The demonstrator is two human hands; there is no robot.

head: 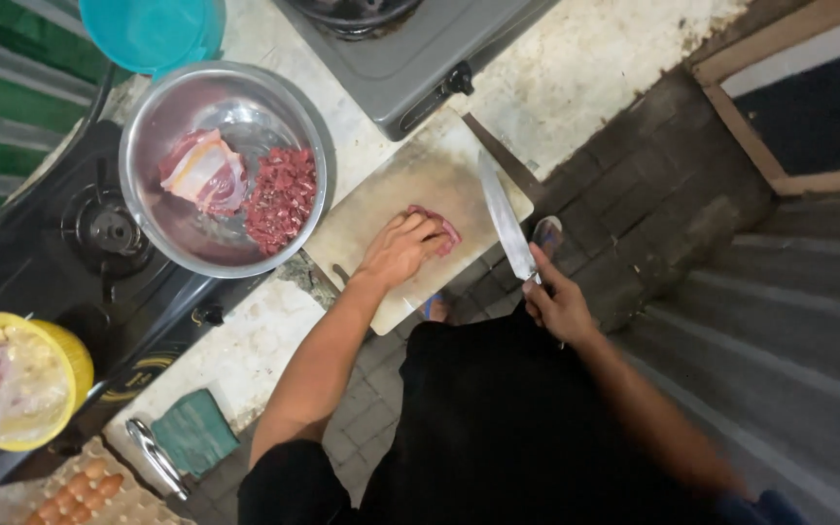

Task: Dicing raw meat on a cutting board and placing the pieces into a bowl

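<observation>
My left hand (402, 248) presses down on a piece of raw red meat (442, 229) lying on a pale cutting board (391, 199). My right hand (557, 303) grips the handle of a long kitchen knife (504, 216), whose blade lies over the board's right edge, just right of the meat. A steel bowl (148, 131) to the left holds a larger slab of meat (202, 172) and a heap of small cut meat pieces (282, 196).
A black gas stove (41, 253) sits under the bowl, a grey stove (410, 58) at the top. A teal bucket (153, 31), a yellow bowl with a plastic bag (12, 384), an egg tray (80, 491) and a green cloth (194, 431) stand around. Brick floor lies below.
</observation>
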